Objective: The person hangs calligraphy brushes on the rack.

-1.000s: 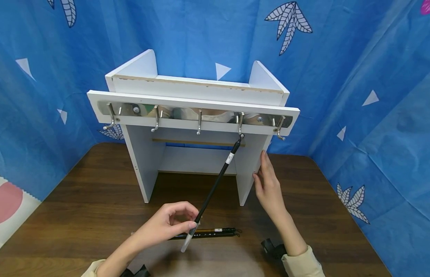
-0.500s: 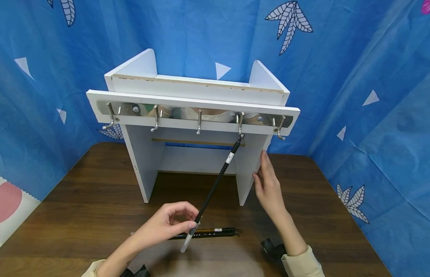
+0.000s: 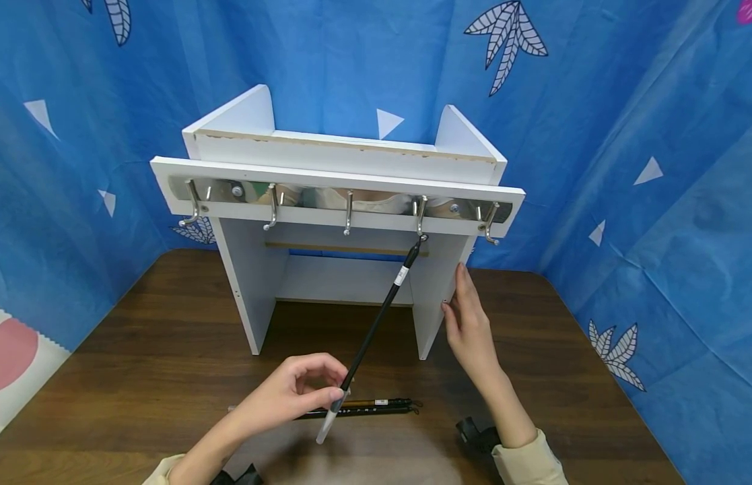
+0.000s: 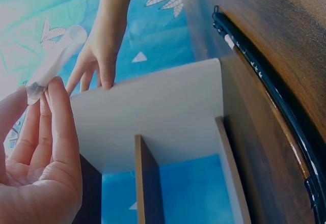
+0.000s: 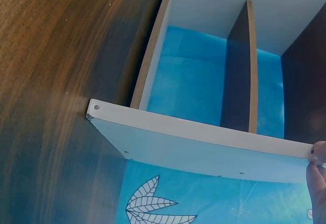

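A black calligraphy brush (image 3: 382,316) slants down from a metal hook (image 3: 421,215), its upper end with a small loop at the hook's tip. My left hand (image 3: 285,394) pinches the brush's lower end between thumb and fingers, just above its clear cap (image 4: 57,63). The white shelf unit (image 3: 336,202) carries a rail with several hooks across its front. My right hand (image 3: 472,330) rests on the front edge of the right side panel (image 5: 204,132), fingers mostly straight along its outer side. In the right wrist view only its fingertips (image 5: 317,178) show.
Below the shelf unit, more brushes (image 3: 376,408) with hanging loops lie on the dark wooden table (image 3: 139,377), partly hidden behind my left hand. A blue patterned cloth (image 3: 642,168) surrounds the table at the back and sides.
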Demonstrator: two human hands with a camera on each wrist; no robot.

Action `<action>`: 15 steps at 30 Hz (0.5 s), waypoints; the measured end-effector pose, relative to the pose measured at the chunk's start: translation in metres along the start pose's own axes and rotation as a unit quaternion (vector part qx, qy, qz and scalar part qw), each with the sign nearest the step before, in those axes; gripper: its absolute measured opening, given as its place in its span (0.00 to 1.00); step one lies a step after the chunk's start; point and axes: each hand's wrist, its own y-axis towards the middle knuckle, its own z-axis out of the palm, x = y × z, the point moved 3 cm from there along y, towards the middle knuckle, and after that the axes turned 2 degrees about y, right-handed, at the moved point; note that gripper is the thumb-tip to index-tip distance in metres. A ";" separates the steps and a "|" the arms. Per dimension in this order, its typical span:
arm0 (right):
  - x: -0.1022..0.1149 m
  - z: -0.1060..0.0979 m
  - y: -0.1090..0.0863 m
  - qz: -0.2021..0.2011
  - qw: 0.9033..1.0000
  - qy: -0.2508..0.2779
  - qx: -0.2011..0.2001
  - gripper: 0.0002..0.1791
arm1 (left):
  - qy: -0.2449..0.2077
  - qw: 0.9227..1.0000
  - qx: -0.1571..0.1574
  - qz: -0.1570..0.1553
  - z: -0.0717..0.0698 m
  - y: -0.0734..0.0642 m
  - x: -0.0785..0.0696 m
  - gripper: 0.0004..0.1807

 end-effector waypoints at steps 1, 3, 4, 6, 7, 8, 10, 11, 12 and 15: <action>0.000 0.000 0.000 0.001 1.000 0.000 0.000 0.52 | 0.000 1.000 0.001 0.000 0.000 0.000 0.000 0.10; 0.000 0.000 0.000 0.002 1.000 0.000 0.001 0.52 | 0.001 1.000 0.001 -0.001 0.000 0.000 0.000 0.10; 0.000 0.000 -0.001 0.002 1.000 0.000 0.001 0.52 | 0.000 1.000 0.002 -0.001 0.000 0.000 0.001 0.10; 0.000 0.000 0.000 0.003 1.000 0.001 0.002 0.52 | 0.000 1.000 0.001 -0.003 0.001 0.000 0.001 0.10; 0.000 0.000 0.000 0.003 1.000 0.001 0.002 0.52 | 0.000 1.000 0.002 -0.003 0.001 0.000 0.001 0.10; 0.000 0.000 0.000 0.004 1.000 0.002 0.002 0.52 | 0.000 1.000 0.001 -0.005 0.001 0.000 0.001 0.10; 0.000 0.000 0.000 0.005 1.000 0.002 0.002 0.51 | 0.000 1.000 0.001 -0.006 0.001 0.001 0.000 0.10; 0.001 0.000 0.000 0.006 1.000 0.002 0.002 0.52 | 0.000 1.000 0.001 -0.008 0.001 0.001 0.000 0.10; 0.001 0.000 0.000 0.007 1.000 0.001 0.002 0.52 | 0.000 1.000 0.001 -0.010 0.001 0.001 0.000 0.10; 0.001 0.000 0.000 0.006 1.000 0.001 0.002 0.52 | -0.003 1.000 0.001 -0.014 0.001 0.001 0.000 0.09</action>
